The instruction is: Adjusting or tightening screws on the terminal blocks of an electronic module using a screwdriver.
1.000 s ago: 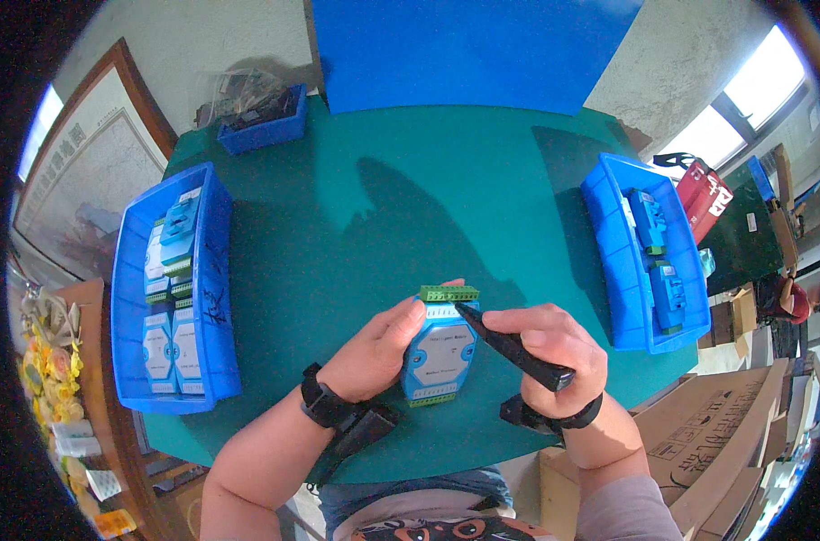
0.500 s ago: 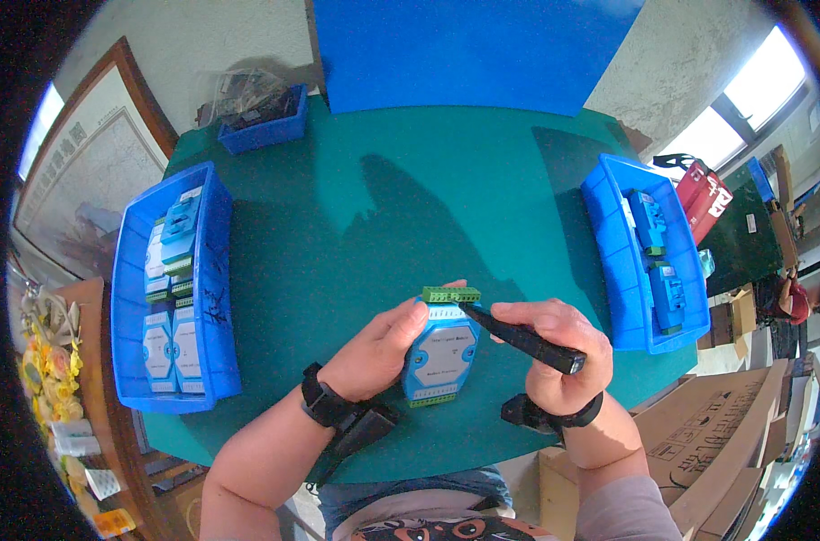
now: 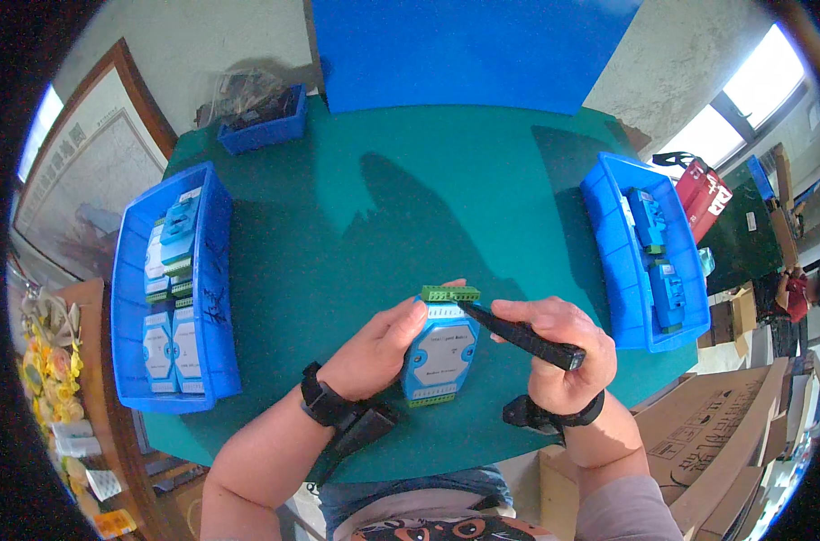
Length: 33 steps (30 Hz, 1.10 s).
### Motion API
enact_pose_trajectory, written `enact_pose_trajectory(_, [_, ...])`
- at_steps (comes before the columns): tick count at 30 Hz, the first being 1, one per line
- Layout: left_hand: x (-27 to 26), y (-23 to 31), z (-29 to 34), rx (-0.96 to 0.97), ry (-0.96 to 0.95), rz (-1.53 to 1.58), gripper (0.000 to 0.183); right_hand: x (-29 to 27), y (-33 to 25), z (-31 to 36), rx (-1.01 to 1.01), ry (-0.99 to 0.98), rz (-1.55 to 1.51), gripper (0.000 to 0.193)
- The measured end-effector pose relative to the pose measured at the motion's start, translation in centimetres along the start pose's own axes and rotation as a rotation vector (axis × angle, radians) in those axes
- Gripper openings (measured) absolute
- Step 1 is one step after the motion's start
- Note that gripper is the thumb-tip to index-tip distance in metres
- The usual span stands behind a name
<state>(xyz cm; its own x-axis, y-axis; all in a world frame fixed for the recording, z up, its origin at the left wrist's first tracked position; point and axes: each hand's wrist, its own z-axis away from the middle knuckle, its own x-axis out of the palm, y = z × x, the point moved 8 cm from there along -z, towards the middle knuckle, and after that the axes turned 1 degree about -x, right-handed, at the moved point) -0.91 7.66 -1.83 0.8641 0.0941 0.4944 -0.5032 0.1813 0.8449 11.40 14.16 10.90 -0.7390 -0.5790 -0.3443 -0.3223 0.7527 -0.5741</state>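
My left hand (image 3: pixel 378 352) is closed on the left side of a blue and white electronic module (image 3: pixel 439 356), its thumb near the upper corner. Green terminal blocks run along both ends of the module; the upper terminal block (image 3: pixel 450 294) faces away from me. In my right hand (image 3: pixel 563 352) is a slim black tool (image 3: pixel 522 336), perhaps a pen or tweezers, gripped between thumb and fingers. Its narrow tip meets the module at the edge of the upper terminal block. Whether the tip presses in or only touches, I cannot tell.
A blue bin (image 3: pixel 220 361) with several modules stands at the left. Another blue bin (image 3: pixel 613 261) holding modules is at the right. At the back left a smaller blue bin (image 3: pixel 265 135) contains dark bagged parts. Cardboard boxes (image 3: pixel 707 442) lie beyond the green table's (image 3: pixel 482 198) right edge.
My right hand has shifted very slightly to the right, with the tool tip still at the upper terminal block. My left hand and the module are practically unmoved.
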Motion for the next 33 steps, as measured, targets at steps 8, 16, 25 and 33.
enact_pose_trajectory(8, [0.1, 0.0, 0.0, -0.004, -0.008, 0.021, 0.052, -0.1, 0.1, 0.1, 0.003, 0.016, -0.012, 0.022])
enact_pose_trajectory(16, [0.0, 0.0, 0.1, -0.004, 0.002, -0.002, 0.055, 0.0, 0.1, 0.1, -0.005, 0.017, -0.029, 0.023])
enact_pose_trajectory(25, [0.1, 0.0, -0.1, -0.011, 0.010, -0.047, 0.058, -0.3, 1.0, 1.0, 0.040, 0.051, -0.162, 0.032])
enact_pose_trajectory(33, [-1.0, -0.3, -0.3, -0.111, 0.092, 0.292, 0.066, -1.6, 0.5, 1.7, -0.072, 0.276, -0.189, 0.027])
